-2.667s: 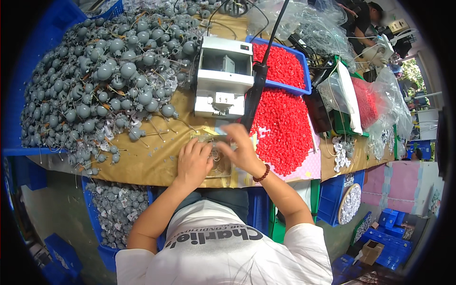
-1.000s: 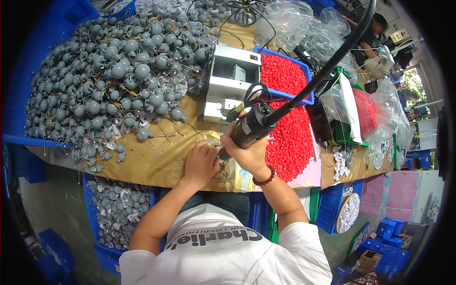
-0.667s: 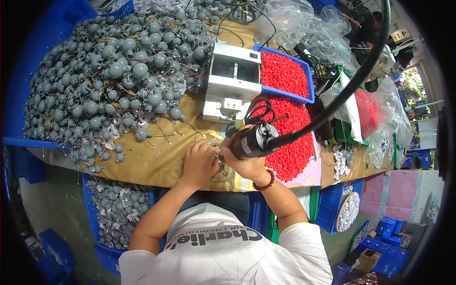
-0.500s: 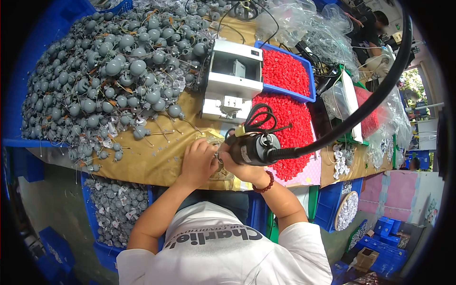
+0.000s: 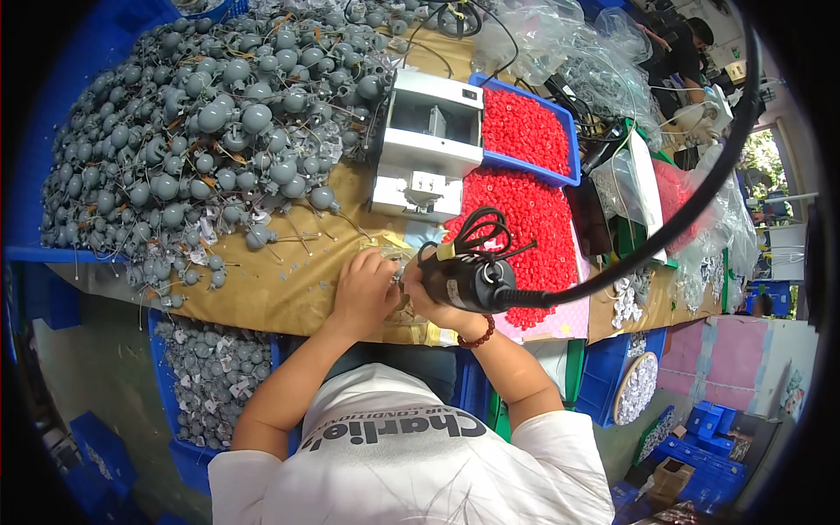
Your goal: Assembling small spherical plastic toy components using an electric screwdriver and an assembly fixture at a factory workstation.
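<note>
My left hand (image 5: 366,287) is at the table's front edge, its fingers curled together around something small that I cannot make out. Against its fingertips, my right hand (image 5: 429,302) is closed too, a dark red bead bracelet at its wrist. A black cylindrical tool (image 5: 472,284) with a thick cord and a bundled thin cable (image 5: 486,232) covers much of the right hand. Whether that hand grips the tool is hidden. Beyond both hands stands a white-grey machine (image 5: 429,144) with an open front. Red plastic pieces (image 5: 516,227) lie spread right of the tool.
A heap of grey round bulb-like parts with wires (image 5: 210,131) fills the table's left. A blue tray (image 5: 573,157) of red pieces sits behind the loose ones. Blue bins (image 5: 162,376) stand below the edge. The thick cord arcs across the right; another person (image 5: 687,57) is at the far right.
The black tool and its cord have dropped slightly toward me. My hands stay together, with only small shifts of the fingers and right wrist.
</note>
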Demonstrator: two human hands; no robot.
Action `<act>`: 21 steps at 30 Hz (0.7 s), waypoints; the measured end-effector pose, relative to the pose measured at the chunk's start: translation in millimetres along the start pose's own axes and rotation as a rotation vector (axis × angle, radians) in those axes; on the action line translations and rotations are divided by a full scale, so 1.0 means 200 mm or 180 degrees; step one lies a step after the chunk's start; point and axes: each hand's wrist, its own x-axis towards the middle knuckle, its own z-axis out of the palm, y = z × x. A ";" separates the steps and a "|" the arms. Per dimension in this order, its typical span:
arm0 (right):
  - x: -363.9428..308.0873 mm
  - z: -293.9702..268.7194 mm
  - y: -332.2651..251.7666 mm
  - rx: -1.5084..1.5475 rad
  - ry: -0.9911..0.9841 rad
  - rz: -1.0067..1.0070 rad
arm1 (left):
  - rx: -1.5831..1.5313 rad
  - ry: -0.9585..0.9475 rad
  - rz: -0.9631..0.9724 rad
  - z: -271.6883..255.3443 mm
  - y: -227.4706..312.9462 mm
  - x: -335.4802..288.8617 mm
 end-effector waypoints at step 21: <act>-0.05 -0.04 0.17 0.0209 0.2063 0.1496 | -0.0512 0.0109 -0.0154 0.04 0.02 -0.08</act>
